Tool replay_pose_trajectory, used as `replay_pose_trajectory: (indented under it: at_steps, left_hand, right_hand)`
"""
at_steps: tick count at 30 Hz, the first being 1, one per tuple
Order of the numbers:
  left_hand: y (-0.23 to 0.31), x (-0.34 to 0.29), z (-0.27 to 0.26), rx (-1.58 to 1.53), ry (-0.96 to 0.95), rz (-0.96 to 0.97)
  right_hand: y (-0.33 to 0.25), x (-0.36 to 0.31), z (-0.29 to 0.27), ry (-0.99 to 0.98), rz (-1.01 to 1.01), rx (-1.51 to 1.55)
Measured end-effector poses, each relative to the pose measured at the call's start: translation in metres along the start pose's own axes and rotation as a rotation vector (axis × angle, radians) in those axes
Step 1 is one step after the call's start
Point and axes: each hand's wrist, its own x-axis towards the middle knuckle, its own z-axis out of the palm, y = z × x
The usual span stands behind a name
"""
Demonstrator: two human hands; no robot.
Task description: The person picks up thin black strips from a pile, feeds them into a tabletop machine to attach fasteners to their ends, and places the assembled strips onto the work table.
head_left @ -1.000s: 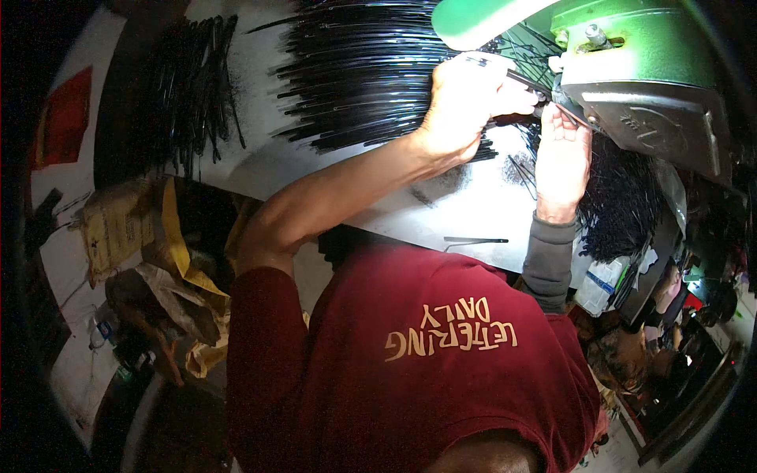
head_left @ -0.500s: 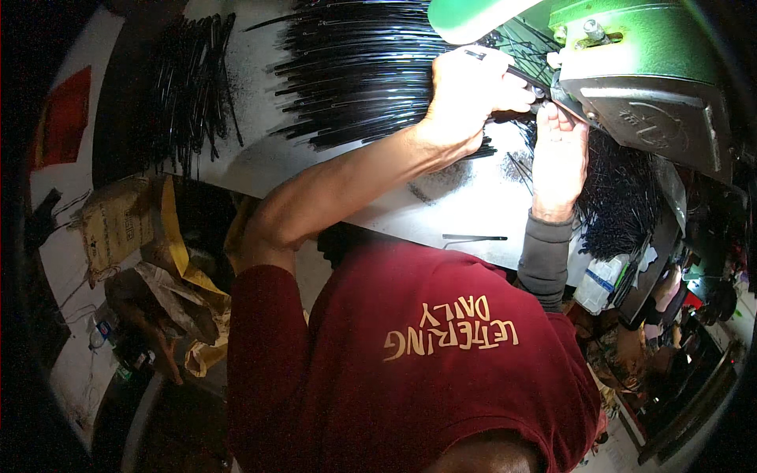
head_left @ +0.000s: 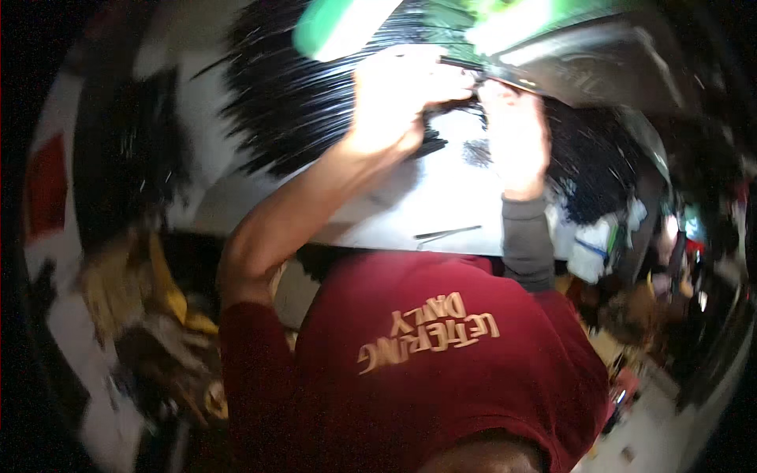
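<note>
Thin black strips (head_left: 292, 102) lie in a thick, roughly parallel pile on the pale worktop, beside and beyond my left hand. My left hand (head_left: 394, 98) is closed at the front of a green machine (head_left: 520, 24). A dark, slim strip (head_left: 457, 65) runs from its fingers toward the machine. My right hand (head_left: 518, 134), below a grey cuff, has its fingertips up against the machine's lower edge, close to the left fingers. Glare and motion blur smear those fingers, so whether they pinch anything is unclear.
Another heap of black strips (head_left: 591, 169) lies right of my right hand, and a further bundle (head_left: 138, 142) at far left. One loose strip (head_left: 448, 233) rests near the worktop's front edge. A white-and-blue packet (head_left: 590, 251) sits at right; crumpled yellow-brown bags (head_left: 169, 296) are low left.
The whole view has swung, shifting the hands, machine and piles leftward in the picture, with more blur. Both hands stay together at the machine, the left still with the strip.
</note>
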Motion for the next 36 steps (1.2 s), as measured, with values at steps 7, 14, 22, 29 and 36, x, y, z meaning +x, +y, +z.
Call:
replay_pose_trajectory:
  at_steps: [7, 14, 22, 29, 36]
  left_hand:
    - [0.008, 0.014, -0.008, 0.310, -0.031, -0.172]
    - [0.022, 0.002, -0.019, 0.259, -0.211, -0.261]
    - [0.001, -0.030, 0.004, 0.235, -0.068, -0.377]
    - [0.020, -0.032, 0.001, 0.108, -0.106, -0.444]
    - [0.005, -0.024, 0.002, 0.127, 0.011, -0.422]
  right_hand:
    - [0.006, -0.003, 0.007, 0.227, -0.091, 0.035]
    - [-0.088, -0.042, -0.013, -0.090, 0.199, -1.237]
    - [-0.136, -0.015, -0.059, 0.070, -0.760, -2.215]
    - [-0.106, -0.010, -0.038, -0.100, -0.871, -2.071]
    - [-0.024, -0.001, 0.038, -0.540, -0.685, -1.752]
